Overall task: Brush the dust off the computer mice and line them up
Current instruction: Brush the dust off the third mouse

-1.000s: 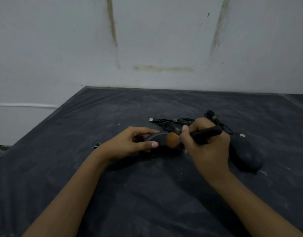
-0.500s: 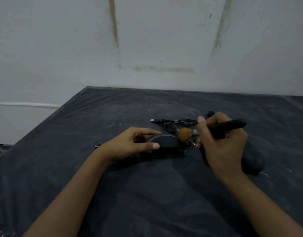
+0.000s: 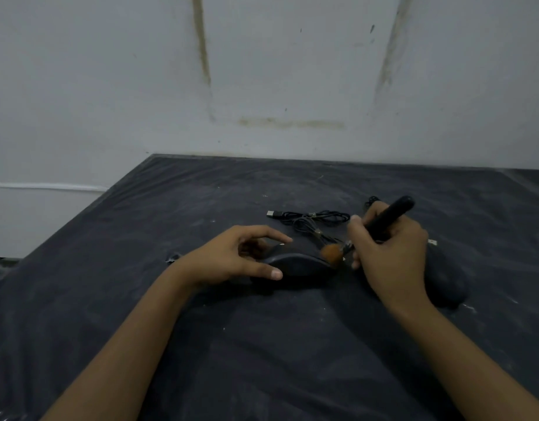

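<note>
A black wired mouse [image 3: 298, 264] lies on the dark cloth at the centre. My left hand [image 3: 231, 256] holds its left end between thumb and fingers. My right hand [image 3: 389, 253] grips a black-handled brush [image 3: 386, 217], whose orange bristles [image 3: 331, 253] touch the mouse's right end. A second black mouse [image 3: 447, 281] lies to the right, partly hidden behind my right hand.
The mouse cable and its USB plug [image 3: 307, 218] are bundled just behind the mouse. The dark dusty cloth [image 3: 262, 344] covers the table, whose left edge runs diagonally. A stained white wall [image 3: 262, 71] stands behind.
My right hand has swept the brush from the middle of the mouse to its right end, and the handle now tilts up steeper. My left hand has stayed on the mouse.
</note>
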